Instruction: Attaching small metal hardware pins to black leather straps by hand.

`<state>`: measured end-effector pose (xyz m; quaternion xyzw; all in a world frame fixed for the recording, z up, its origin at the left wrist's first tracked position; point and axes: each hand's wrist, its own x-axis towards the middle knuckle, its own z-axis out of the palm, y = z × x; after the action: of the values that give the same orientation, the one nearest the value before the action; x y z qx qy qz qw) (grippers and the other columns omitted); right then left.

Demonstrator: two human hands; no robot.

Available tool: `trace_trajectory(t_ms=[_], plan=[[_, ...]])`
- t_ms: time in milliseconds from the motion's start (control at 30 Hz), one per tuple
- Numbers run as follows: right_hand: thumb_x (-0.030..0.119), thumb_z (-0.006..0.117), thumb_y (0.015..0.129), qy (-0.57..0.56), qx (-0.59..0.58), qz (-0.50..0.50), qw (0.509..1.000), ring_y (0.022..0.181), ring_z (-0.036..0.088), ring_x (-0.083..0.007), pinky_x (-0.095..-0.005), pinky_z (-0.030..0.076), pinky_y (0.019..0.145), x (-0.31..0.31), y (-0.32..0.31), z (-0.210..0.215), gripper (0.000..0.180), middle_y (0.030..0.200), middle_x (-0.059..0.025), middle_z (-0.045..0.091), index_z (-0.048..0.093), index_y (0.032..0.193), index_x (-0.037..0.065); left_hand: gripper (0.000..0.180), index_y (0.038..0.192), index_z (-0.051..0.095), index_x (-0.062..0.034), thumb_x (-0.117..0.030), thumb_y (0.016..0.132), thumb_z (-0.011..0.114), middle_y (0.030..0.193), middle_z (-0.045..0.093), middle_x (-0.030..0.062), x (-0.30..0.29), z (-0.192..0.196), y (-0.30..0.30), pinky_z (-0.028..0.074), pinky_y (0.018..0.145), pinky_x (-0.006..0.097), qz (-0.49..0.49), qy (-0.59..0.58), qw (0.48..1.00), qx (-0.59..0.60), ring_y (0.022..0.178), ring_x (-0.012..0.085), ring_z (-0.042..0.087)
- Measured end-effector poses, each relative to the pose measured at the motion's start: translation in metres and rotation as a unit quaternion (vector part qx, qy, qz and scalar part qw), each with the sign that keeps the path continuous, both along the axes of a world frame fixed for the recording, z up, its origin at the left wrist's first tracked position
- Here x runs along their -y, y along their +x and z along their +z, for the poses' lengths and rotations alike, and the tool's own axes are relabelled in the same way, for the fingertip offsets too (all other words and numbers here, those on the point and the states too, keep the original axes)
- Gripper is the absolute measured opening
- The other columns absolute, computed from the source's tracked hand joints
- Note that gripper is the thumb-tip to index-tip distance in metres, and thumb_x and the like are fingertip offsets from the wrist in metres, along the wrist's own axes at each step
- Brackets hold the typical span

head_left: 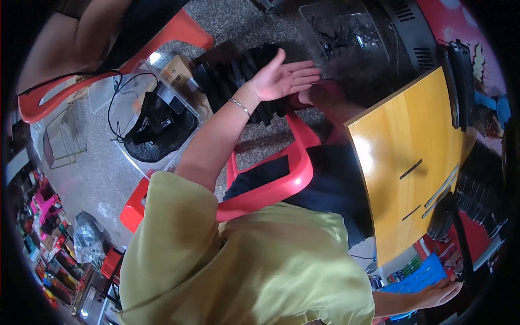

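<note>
My left hand [287, 77] is stretched out palm up at upper centre, fingers extended and thumb apart, with nothing in it. A silver bracelet [240, 107] circles that wrist. Just behind and beside the hand are dark, strap-like black items [230, 78], whose kind I cannot make out. Below it stands a pink-red plastic chair or stool frame [300, 176]. My right hand [441, 293] is at the lower right rim, fingers fairly straight and seemingly holding nothing. It lies near a blue plastic panel [422, 276] and a long black handle-like piece [465, 249].
A glossy yellow wooden board [401, 162] with dark slots and slim metal tools [441, 187] stands at right. Left of centre, a clear plastic box [200, 108] holds a black mesh bag [157, 130]. A person's bare limb [54, 49] shows near an orange-red chair [184, 30]. Many small goods crowd lower left.
</note>
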<state>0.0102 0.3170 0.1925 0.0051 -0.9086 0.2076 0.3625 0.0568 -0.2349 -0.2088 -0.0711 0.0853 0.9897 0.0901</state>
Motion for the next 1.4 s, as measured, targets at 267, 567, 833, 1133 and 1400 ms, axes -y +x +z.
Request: trace_trajectory(t_ms=[267, 567, 833, 1133, 1400], plan=[[0.020, 0.054, 0.093, -0.164, -0.021, 0.000, 0.986, 0.071, 0.052, -0.0121, -0.0211, 0.038, 0.058, 0.011, 0.007, 0.004, 0.028, 0.089, -0.0071, 0.061, 0.055, 0.114, 0.001, 0.030, 0.113, 0.059, -0.0042, -0.023, 0.091, 0.051, 0.111, 0.061, 0.0052, -0.077, -0.080, -0.044, 0.045, 0.083, 0.028, -0.226, -0.414, 0.878, -0.085, 0.102, 0.0137, 0.055], [0.020, 0.055, 0.093, -0.211, -0.097, -0.038, 0.972, 0.073, 0.053, -0.0135, -0.0224, 0.039, 0.060, 0.034, 0.036, 0.003, 0.029, 0.091, -0.0094, 0.062, 0.057, 0.115, 0.000, 0.036, 0.122, 0.056, -0.0080, -0.025, 0.092, 0.049, 0.113, 0.063, 0.0113, -0.073, 0.038, -0.036, 0.045, 0.085, 0.022, -0.325, -0.323, 0.883, -0.106, 0.101, 0.0165, 0.060], [0.018, 0.051, 0.095, -0.231, -0.014, 0.059, 0.971, 0.075, 0.056, -0.0139, -0.0212, 0.044, 0.062, -0.012, 0.054, 0.012, 0.028, 0.088, -0.0101, 0.061, 0.054, 0.117, 0.001, 0.025, 0.104, 0.059, -0.0054, -0.027, 0.093, 0.050, 0.086, 0.065, 0.0069, 0.001, 0.085, 0.001, 0.047, 0.073, 0.025, -0.033, -0.554, 0.815, 0.167, 0.079, 0.0138, 0.061], [0.015, 0.049, 0.094, -0.098, 0.072, 0.118, 0.986, 0.081, 0.054, -0.0094, -0.0164, 0.043, 0.067, 0.045, 0.059, 0.003, 0.023, 0.095, -0.0064, 0.056, 0.054, 0.111, 0.000, 0.033, 0.096, 0.060, 0.0037, -0.024, 0.098, 0.041, 0.087, 0.063, 0.0095, -0.049, 0.256, 0.012, 0.049, 0.077, 0.028, -0.051, -0.494, 0.858, -0.133, 0.078, 0.0166, 0.062], [-0.004, 0.060, 0.073, 0.092, 0.118, 0.298, 0.943, 0.061, 0.058, -0.0200, -0.0274, 0.044, 0.056, 0.129, 0.052, 0.005, 0.014, 0.070, -0.0106, 0.060, 0.062, 0.086, -0.001, 0.064, 0.132, 0.041, -0.0032, -0.053, 0.097, 0.022, 0.107, 0.062, 0.0134, -0.208, 0.291, 0.024, 0.046, 0.089, 0.032, -0.419, -0.037, 0.894, -0.154, 0.093, 0.0199, 0.061]])
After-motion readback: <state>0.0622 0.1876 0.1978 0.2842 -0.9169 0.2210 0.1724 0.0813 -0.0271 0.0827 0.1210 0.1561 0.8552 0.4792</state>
